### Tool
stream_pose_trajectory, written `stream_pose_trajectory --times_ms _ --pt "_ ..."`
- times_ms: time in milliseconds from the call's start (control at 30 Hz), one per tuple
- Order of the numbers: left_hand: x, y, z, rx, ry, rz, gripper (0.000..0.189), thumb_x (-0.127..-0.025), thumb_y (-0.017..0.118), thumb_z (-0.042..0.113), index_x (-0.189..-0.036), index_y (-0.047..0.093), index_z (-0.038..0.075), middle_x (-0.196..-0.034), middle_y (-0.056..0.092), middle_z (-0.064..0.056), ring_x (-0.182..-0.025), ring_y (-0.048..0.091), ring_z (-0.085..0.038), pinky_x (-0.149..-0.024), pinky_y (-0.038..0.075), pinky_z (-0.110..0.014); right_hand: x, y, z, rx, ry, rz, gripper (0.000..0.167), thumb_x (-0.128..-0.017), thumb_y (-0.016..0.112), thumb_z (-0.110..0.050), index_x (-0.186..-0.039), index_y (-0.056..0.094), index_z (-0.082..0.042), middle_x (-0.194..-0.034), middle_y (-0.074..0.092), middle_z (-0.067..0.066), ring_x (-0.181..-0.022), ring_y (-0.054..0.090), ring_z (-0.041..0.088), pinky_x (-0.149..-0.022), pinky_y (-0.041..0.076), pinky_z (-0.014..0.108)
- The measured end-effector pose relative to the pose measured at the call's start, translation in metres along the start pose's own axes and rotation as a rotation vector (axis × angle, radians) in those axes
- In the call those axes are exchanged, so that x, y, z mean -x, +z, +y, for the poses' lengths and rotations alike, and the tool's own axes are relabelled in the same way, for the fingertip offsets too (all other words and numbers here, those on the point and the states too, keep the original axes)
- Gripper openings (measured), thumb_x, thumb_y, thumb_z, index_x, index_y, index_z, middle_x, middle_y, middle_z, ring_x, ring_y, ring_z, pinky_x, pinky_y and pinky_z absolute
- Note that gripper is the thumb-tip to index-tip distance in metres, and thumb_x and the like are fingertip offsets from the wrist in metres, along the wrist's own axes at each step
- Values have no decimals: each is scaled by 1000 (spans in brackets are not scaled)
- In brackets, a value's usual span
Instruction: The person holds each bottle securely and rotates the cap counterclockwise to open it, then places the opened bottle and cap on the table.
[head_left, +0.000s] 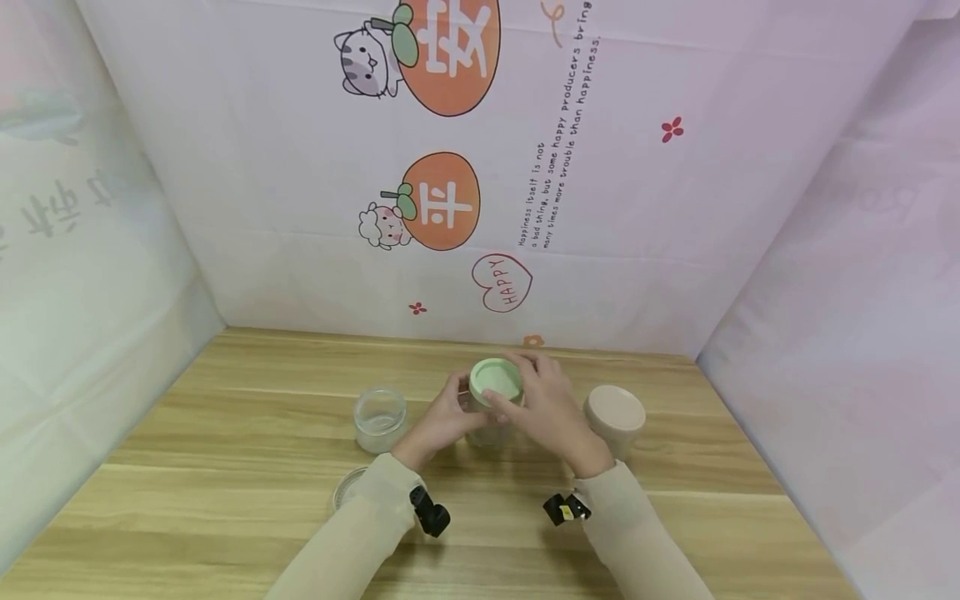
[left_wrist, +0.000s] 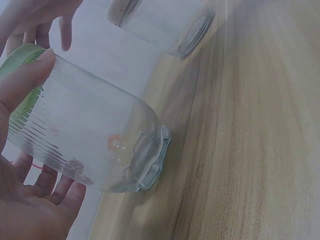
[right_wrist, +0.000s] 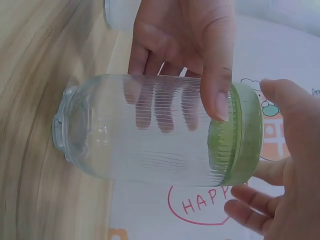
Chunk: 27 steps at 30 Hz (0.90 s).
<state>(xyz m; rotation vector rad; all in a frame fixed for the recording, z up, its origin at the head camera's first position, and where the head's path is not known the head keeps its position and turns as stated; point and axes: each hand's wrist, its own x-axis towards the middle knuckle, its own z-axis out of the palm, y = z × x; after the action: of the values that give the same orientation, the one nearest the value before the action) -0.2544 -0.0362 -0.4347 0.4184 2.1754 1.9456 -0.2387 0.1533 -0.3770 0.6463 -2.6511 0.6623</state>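
Left hand (head_left: 444, 417) round glass jar (left_wrist: 105, 130), right hand (head_left: 551, 407) round green lid (head_left: 495, 379) — well inside the table's (head_left: 502, 546) side edges.

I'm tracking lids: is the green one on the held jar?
On: the green lid covers the mouth of the jar; how tightly, cannot tell.

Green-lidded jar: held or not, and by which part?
The glass jar is held by its upper body in the left hand, thumb at the green lid. The right hand is round the lid; whether it grips can't be told.
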Motion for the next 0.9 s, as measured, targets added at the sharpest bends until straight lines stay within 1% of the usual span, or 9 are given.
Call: stream_pose_trajectory --times_ms 133,400,600,767,900 --pt "-1 0 0 5 8 3 90 -83 84 30 -150 29 9 -149 37 -13 -136 41 -33 -110 37 -52 2 1 -1 46 24 19 77 -89 67 -60 -141 54 -4 -131 51 18 -113 47 31 -97 39 54" --pt "-2 0 -3 -2 10 10 84 -85 83 27 -149 32 8 -149 36 -16 -138 38 -38 -110 37 -53 3 3 -1 85 21 31 81 -85 70 -62 -140 55 -4 -123 52 18 -107 48 30 -95 41 52" --pt "0 0 -1 -3 9 1 81 -88 80 26 -150 30 7 -150 35 -17 -139 37 -39 -110 36 -55 3 3 -2 124 -11 38 84 -83 71 -65 -138 57 -3 -122 54 18 -108 52 31 -93 44 51" --pt "-1 0 -1 -15 6 9 82 -88 80 27 -150 30 8 -149 36 -17 -139 37 -40 -111 35 -56 4 3 -3 130 -54 54 82 -82 75 -60 -137 58 -1 -123 55 19 -109 54 34 -92 46 51" --pt "-1 0 -1 -11 12 12 82 -88 79 26 -150 30 7 -148 36 -18 -139 36 -41 -111 34 -56 3 4 -3 132 -69 57 80 -83 76 -58 -137 58 -1 -124 55 18 -111 54 34 -93 46 52"
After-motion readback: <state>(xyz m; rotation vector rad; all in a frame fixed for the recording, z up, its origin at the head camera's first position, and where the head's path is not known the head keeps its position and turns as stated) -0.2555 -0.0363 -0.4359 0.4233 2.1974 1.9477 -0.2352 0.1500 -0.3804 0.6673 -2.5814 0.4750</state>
